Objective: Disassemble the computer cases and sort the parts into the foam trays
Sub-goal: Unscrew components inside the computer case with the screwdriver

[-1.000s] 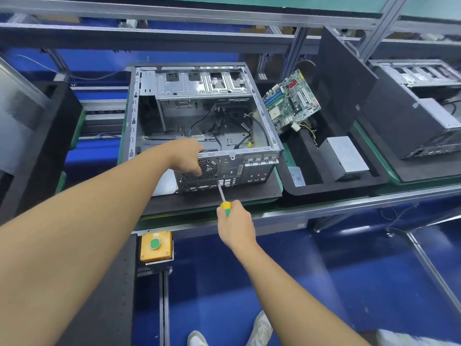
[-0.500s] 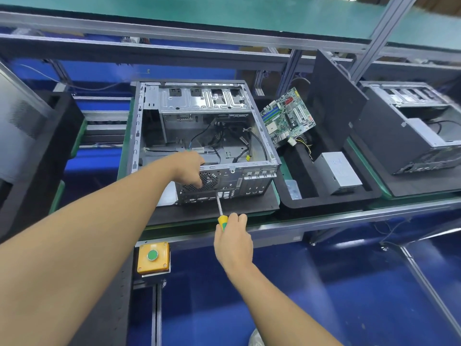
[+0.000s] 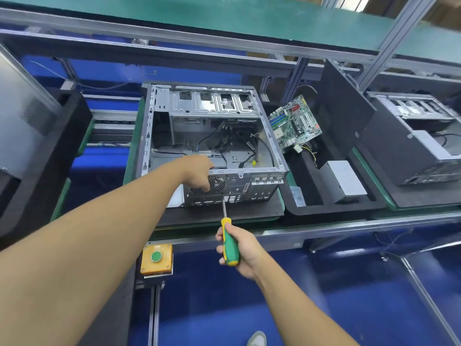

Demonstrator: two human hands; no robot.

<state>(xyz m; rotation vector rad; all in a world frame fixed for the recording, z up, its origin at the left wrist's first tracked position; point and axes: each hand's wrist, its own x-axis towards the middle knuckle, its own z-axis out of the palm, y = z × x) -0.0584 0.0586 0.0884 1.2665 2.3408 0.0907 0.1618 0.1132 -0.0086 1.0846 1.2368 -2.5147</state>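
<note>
An open grey computer case (image 3: pixel 212 136) lies on its side on a black foam pad (image 3: pixel 224 216), with loose cables inside. My left hand (image 3: pixel 199 172) curls over the case's near rear edge, its fingers on the fan grille. My right hand (image 3: pixel 239 248) grips a green and yellow screwdriver (image 3: pixel 229 242). The screwdriver's tip touches the rear panel near the ports. To the right, a black foam tray (image 3: pixel 331 208) holds a green motherboard (image 3: pixel 294 122) leaning upright and a grey power supply (image 3: pixel 345 179).
A second computer case (image 3: pixel 411 141) lies on foam at the far right. A black side panel (image 3: pixel 344 113) stands between the two trays. A yellow box with a green button (image 3: pixel 156 257) hangs under the bench edge. More black foam (image 3: pixel 32 156) sits at the left.
My right hand has drawn back and lower with the screwdriver, showing more of its handle. The view has tilted down a little. My left hand stays on the case edge.
</note>
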